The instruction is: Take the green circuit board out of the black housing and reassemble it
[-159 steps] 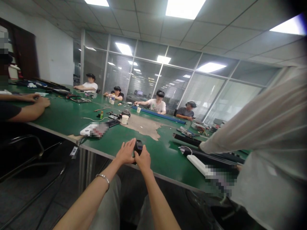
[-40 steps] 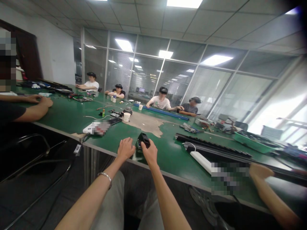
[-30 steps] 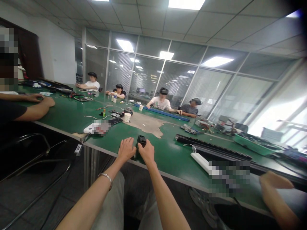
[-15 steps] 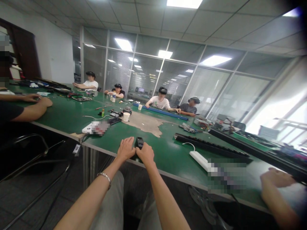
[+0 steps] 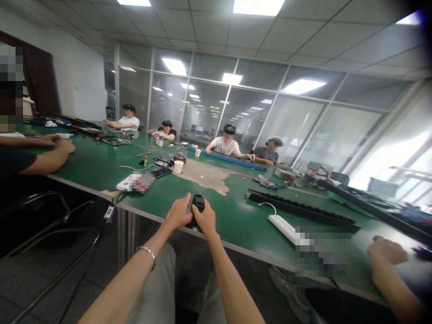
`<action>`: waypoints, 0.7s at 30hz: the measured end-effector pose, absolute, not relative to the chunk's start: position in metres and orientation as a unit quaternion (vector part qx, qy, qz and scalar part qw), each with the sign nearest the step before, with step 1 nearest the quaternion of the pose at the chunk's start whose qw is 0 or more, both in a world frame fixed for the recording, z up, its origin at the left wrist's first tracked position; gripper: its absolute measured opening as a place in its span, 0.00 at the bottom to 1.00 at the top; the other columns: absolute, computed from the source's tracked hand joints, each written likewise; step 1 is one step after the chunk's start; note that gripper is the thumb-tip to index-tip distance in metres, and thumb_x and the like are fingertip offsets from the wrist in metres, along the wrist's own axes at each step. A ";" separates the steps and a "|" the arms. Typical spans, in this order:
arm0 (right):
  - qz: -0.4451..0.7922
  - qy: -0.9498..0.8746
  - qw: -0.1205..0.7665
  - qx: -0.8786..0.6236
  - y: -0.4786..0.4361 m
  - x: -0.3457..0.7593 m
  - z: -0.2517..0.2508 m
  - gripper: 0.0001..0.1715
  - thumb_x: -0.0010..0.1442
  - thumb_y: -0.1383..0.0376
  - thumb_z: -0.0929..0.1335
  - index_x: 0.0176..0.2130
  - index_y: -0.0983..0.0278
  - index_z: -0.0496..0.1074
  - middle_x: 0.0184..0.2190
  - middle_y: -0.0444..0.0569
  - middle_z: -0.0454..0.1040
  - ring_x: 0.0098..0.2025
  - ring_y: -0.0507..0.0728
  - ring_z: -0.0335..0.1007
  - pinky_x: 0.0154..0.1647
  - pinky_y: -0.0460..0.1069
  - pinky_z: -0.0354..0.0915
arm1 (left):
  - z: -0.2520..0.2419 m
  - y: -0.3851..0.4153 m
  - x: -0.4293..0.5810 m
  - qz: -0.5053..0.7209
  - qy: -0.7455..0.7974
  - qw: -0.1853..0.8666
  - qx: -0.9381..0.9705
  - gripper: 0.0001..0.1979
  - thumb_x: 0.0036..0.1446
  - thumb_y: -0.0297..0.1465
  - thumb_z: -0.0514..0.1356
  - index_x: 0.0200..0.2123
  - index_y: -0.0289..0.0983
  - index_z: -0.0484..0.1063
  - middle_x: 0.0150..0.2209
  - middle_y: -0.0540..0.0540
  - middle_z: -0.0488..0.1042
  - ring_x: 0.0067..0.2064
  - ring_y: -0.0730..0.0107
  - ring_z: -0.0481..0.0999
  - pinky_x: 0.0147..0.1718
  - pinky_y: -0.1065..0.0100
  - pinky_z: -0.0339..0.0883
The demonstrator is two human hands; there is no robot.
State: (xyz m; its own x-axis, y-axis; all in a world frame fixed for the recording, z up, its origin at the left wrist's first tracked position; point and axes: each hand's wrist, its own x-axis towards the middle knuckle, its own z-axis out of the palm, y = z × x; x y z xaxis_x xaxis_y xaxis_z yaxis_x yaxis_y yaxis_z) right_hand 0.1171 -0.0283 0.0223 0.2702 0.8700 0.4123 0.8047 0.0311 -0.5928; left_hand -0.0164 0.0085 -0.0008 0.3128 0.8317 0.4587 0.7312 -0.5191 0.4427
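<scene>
Right in front of me, at the near edge of the green table (image 5: pixel 232 234), is a small black box-shaped device (image 5: pixel 198 201) with a ridged or slotted top. I cannot make out its exact kind. My right hand (image 5: pixel 206 219) is closed round its right side, the thumb lying along the near part. Against its left side rests my left hand (image 5: pixel 179 213), fingers drawn together and pressed to it, with one finger pointing forward along the edge. Both palms hide the lower part of the device. A metal bracelet (image 5: pixel 147 254) circles my left wrist.
Left of my hands lies a white device (image 5: pixel 125 182), partly blurred, near a paper cup (image 5: pixel 178 167). To the right are a white power strip (image 5: pixel 282 228) and a long black rail (image 5: pixel 300 208). Other people's hands rest at left (image 5: pixel 60 146) and right (image 5: pixel 388 250).
My left hand's fingers, spread flat before, have drawn in against the black device. Its top now tilts more toward me. The view has shifted slightly.
</scene>
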 end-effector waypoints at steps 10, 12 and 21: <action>-0.005 -0.526 0.438 -0.729 -0.035 0.166 0.015 0.38 0.58 0.51 0.63 0.61 0.68 0.60 0.50 0.59 0.72 0.51 0.63 0.70 0.50 0.53 0.63 | 0.000 0.011 -0.017 0.315 0.459 0.083 0.827 0.40 0.51 0.36 0.57 0.66 0.34 0.48 0.58 0.39 0.67 0.59 0.54 0.64 0.60 0.54 0.52; -0.002 -0.527 0.423 -0.737 -0.038 0.174 0.005 0.39 0.56 0.52 0.64 0.60 0.71 0.61 0.49 0.63 0.73 0.51 0.66 0.70 0.50 0.55 0.63 | 0.000 0.011 -0.018 0.313 0.453 0.086 0.830 0.41 0.52 0.38 0.58 0.66 0.35 0.47 0.59 0.39 0.66 0.59 0.54 0.64 0.60 0.53 0.51; -0.002 -0.534 0.428 -0.729 -0.040 0.180 -0.011 0.47 0.53 0.50 0.67 0.62 0.77 0.57 0.53 0.69 0.68 0.55 0.69 0.65 0.54 0.57 0.59 | 0.001 0.010 -0.017 0.299 0.449 0.086 0.838 0.49 0.52 0.52 0.58 0.67 0.32 0.43 0.57 0.36 0.67 0.60 0.51 0.64 0.59 0.55 0.51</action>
